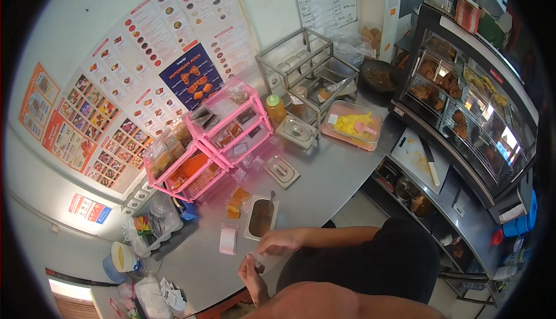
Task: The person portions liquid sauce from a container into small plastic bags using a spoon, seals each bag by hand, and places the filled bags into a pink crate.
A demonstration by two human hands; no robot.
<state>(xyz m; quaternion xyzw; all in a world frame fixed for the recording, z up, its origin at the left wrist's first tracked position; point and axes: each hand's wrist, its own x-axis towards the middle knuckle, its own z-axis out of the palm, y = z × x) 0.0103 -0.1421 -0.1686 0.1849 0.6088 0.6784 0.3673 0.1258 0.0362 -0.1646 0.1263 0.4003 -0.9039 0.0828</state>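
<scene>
My left hand (252, 275) pinches a small clear plastic bag (259, 267) with something dark brown inside, just off the counter's edge. Close above it, the fingers of my right hand (278, 241) are curled at the bag's upper end, slightly blurred. Beside my right hand stands a rectangular steel pan (260, 221) of brown sauce, a utensil handle (272, 197) leaning out of it. A stack of small clear bags (228, 239) lies left of the pan. Behind that are a few filled packets (236, 199) of orange-brown sauce.
Pink plastic baskets (208, 160) of packets stand against the wall. A steel lid (282, 171), a lidded pan (297, 131), a squeeze bottle (275, 109) and a tub of yellow food (354, 123) share the steel counter (321, 184). Rightward are a knife (430, 162) and a glass food warmer (464, 97).
</scene>
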